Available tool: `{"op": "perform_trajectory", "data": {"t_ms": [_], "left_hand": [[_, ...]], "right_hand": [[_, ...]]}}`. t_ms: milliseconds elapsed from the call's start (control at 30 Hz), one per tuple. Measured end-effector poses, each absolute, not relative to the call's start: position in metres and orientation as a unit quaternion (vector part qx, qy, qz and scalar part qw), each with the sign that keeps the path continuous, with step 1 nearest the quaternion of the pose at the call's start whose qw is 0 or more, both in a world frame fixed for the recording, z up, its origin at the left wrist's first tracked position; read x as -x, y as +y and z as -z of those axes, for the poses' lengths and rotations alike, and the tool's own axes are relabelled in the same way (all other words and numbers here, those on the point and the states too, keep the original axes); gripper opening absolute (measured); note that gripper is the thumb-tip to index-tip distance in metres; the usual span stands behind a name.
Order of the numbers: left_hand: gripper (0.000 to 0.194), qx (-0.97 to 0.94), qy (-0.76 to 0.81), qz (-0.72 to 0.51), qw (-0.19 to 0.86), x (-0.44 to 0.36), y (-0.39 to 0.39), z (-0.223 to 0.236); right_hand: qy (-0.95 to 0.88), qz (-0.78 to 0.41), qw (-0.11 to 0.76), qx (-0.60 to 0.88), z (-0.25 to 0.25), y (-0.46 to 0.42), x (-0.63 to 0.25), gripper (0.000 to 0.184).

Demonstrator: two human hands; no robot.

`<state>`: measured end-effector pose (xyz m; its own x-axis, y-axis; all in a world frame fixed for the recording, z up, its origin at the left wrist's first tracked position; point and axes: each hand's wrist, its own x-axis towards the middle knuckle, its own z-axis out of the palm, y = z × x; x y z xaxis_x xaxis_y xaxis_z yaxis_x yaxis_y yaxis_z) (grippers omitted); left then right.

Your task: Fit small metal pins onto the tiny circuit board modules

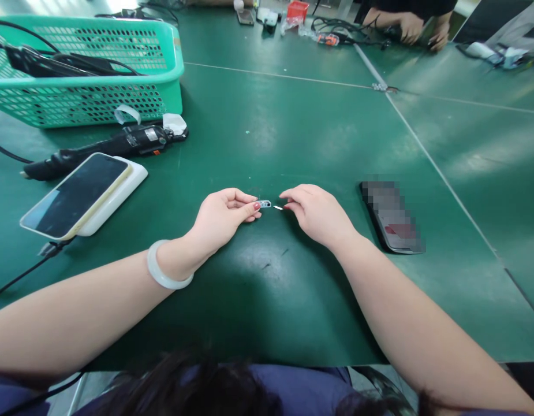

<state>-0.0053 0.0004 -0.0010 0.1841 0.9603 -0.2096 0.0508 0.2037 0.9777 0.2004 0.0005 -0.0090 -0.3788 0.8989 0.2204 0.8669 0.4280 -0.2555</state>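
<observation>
My left hand (226, 216) pinches a small, flat, light-grey rectangular piece (264, 204) between thumb and fingers. Its outer end points right, and the rest is covered by my fingertips. Just right of it, a tiny shiny white sliver (278, 207) sits at the fingertips of my right hand (312, 212), whose thumb and fingers are drawn together around its near end. A narrow gap separates the two pieces. Both hands are low over the green table (267, 300). What kind of part either piece is, I cannot make out.
At left are a green basket (171, 86) with black cabled tools, a black electric screwdriver (137, 140) and a phone (80, 193) on a white block (134, 173). Another phone (390, 219) lies right. A co-worker's hands (416, 29) and cables (340, 29) are across the table.
</observation>
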Motion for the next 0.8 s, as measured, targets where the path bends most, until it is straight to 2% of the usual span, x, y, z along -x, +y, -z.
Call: {"op": "perform_trajectory", "data": {"t_ms": [133, 333, 500, 800], "left_hand": [[0.026, -0.516, 0.506, -0.379, 0.578, 0.006, 0.0, 0.003], [0.027, -0.526, 0.512, -0.372, 0.568, 0.006, 0.001, 0.003], [0.026, -0.517, 0.509, -0.375, 0.577, 0.006, 0.0, 0.002], [0.027, -0.532, 0.511, -0.371, 0.565, 0.006, 0.0, 0.002]], "right_hand": [[-0.81, -0.074, 0.163, 0.558, 0.009, -0.001, -0.2, 0.012], [-0.815, -0.083, 0.147, 0.554, 0.008, -0.001, -0.191, 0.021], [-0.815, -0.082, 0.144, 0.555, 0.009, -0.002, -0.187, 0.014], [-0.804, -0.071, 0.097, 0.582, 0.008, -0.007, -0.185, 0.02]]}}
